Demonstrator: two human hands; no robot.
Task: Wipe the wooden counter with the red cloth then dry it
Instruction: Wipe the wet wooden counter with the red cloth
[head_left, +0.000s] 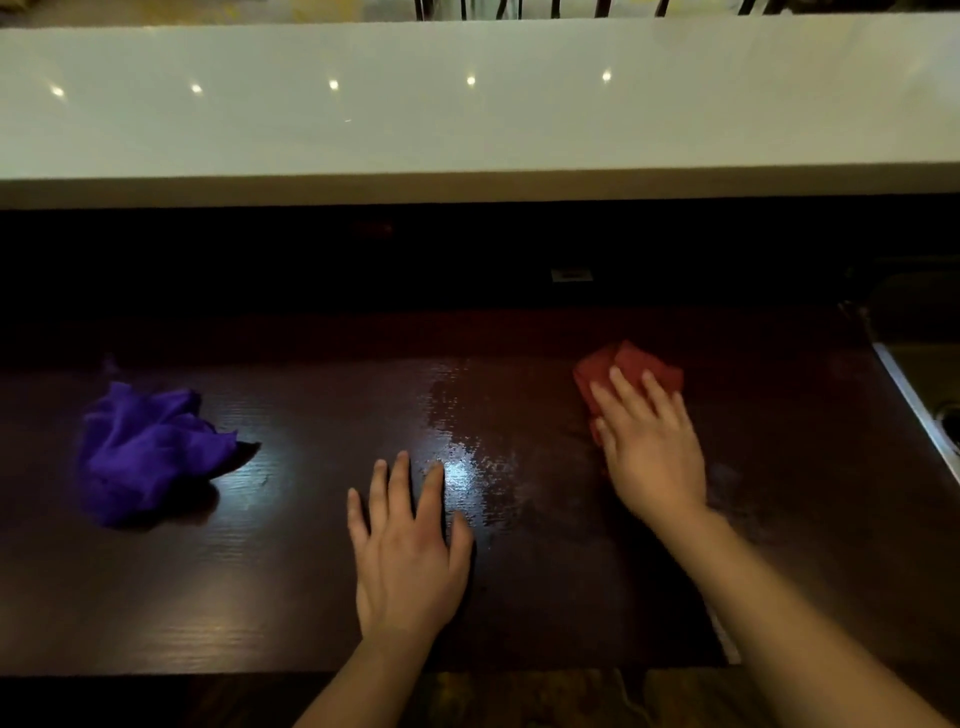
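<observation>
The dark wooden counter (291, 571) spans the view, with a wet, shiny streak near its middle. My right hand (649, 447) lies flat on the folded red cloth (631, 366), pressing it onto the counter at the right; most of the cloth is hidden under my palm. My left hand (410, 545) rests flat on the wood near the front edge, fingers spread, holding nothing. A crumpled purple cloth (145, 452) lies on the counter at the left, well apart from both hands.
A raised white ledge (467, 130) runs along the back above a dark recess. A metal sink (924, 384) borders the counter at the right. The counter's front edge is just below my wrists.
</observation>
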